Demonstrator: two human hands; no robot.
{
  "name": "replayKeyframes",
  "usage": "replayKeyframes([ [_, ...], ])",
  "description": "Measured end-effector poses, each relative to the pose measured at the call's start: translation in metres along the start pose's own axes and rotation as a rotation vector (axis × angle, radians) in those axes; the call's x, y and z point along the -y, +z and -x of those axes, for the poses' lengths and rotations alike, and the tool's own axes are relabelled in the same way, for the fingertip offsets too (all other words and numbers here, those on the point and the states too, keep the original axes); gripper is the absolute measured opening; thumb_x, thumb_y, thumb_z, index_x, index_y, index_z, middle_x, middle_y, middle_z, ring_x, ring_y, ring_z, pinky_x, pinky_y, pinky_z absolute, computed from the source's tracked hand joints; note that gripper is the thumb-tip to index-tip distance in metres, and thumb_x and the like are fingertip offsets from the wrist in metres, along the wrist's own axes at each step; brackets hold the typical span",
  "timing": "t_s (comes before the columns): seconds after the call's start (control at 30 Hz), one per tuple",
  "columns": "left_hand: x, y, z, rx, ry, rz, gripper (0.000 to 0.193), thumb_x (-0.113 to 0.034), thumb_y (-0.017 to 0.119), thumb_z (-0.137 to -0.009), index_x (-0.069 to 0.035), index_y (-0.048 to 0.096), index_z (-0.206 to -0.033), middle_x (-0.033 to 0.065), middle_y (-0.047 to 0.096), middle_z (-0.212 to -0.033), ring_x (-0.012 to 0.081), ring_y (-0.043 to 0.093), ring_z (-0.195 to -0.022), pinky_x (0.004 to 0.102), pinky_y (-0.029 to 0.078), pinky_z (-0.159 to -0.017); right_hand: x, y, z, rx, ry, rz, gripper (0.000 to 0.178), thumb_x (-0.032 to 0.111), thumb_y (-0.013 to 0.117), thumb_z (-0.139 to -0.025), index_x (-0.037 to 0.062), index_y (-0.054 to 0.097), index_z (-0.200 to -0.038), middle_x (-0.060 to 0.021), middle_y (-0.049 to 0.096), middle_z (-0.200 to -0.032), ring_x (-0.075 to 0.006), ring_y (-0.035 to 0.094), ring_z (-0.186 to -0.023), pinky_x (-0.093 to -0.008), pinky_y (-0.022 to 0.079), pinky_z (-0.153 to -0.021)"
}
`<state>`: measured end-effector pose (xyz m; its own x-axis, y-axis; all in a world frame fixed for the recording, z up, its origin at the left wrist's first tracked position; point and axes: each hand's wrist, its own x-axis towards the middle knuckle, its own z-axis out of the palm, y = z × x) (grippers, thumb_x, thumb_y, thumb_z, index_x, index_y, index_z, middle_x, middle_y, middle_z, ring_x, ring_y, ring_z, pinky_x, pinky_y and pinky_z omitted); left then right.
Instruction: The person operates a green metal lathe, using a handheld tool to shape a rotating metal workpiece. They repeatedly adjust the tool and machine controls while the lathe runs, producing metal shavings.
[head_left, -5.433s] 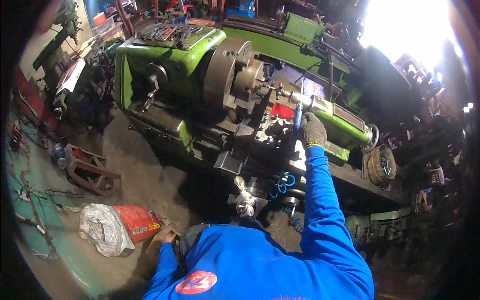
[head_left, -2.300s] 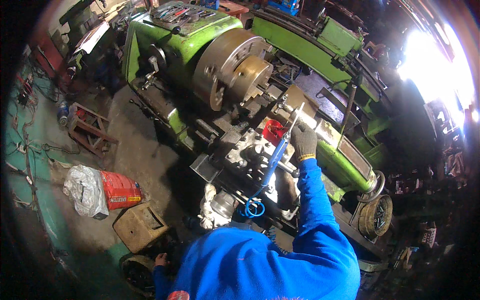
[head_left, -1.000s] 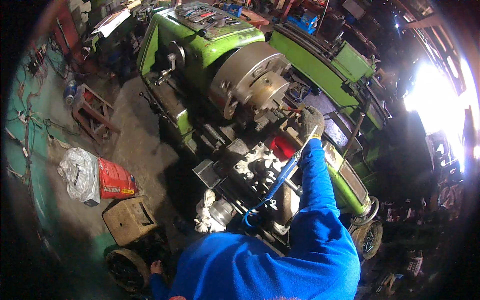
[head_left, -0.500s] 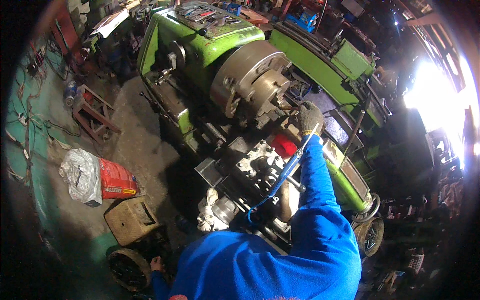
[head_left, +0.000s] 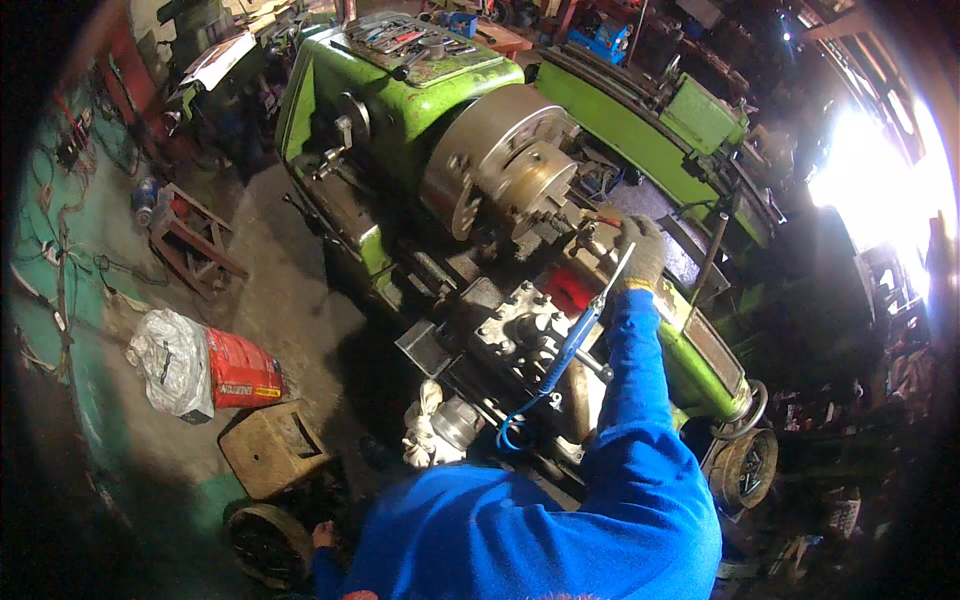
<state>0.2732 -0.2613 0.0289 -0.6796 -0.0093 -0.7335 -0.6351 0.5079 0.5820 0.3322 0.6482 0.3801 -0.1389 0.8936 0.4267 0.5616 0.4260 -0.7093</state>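
Observation:
My right hand (head_left: 642, 252), in a grey knit glove, is closed at the right of the lathe chuck (head_left: 500, 150). A thin red stick-like tool (head_left: 602, 220) juts from its fingers toward the chuck jaws; its kind I cannot make out. Below the glove is a blue air blow gun (head_left: 568, 350) by the tool post (head_left: 525, 325), its thin nozzle crossing in front of the glove. A red cloth-like thing (head_left: 570, 290) lies just left of the nozzle. My left hand (head_left: 324, 535), bare, hangs low beside a round brown wheel (head_left: 268, 543); its fingers are too dark to read.
Hand tools lie on the green headstock top (head_left: 410, 45). A red bag (head_left: 243, 370) with white plastic, a tan box (head_left: 272, 450) and a reddish metal stand (head_left: 195, 240) are on the floor at left. The green lathe bed (head_left: 705, 350) runs down to the right.
My right hand has drawn slightly right and down, away from the chuck. The red tool in it shows more clearly now. The whole view has shifted a little.

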Motion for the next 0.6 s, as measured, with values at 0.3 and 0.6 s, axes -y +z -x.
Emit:
replayKeyframes([
  [0.3, -0.016, -0.015, 0.007, 0.223, 0.982, -1.239, 0.053, -0.038, 0.085, -0.092, -0.009, 0.072, -0.134, 0.0159, 0.076, -0.115, 0.0305, 0.073, -0.103, 0.0474, 0.061, -0.087, -0.019, -0.089, 0.105, -0.088, 0.151, -0.304, 0.025, 0.024, 0.070, -0.100, 0.0006, 0.077, -0.108, -0.0079, 0.072, -0.086, -0.0146, 0.065, -0.075, -0.0308, 0.053, -0.068],
  [0.6, -0.100, -0.031, -0.054, 0.105, 0.366, -0.381, 0.042, -0.033, 0.080, -0.098, -0.001, 0.074, -0.124, 0.0101, 0.076, -0.098, 0.0231, 0.071, -0.090, 0.0394, 0.057, -0.083, -0.002, -0.073, 0.124, 0.108, 0.003, 0.163, 0.031, 0.031, 0.072, -0.100, 0.0062, 0.078, -0.118, -0.0187, 0.078, -0.115, -0.0373, 0.074, -0.110, -0.0441, 0.057, -0.096],
])
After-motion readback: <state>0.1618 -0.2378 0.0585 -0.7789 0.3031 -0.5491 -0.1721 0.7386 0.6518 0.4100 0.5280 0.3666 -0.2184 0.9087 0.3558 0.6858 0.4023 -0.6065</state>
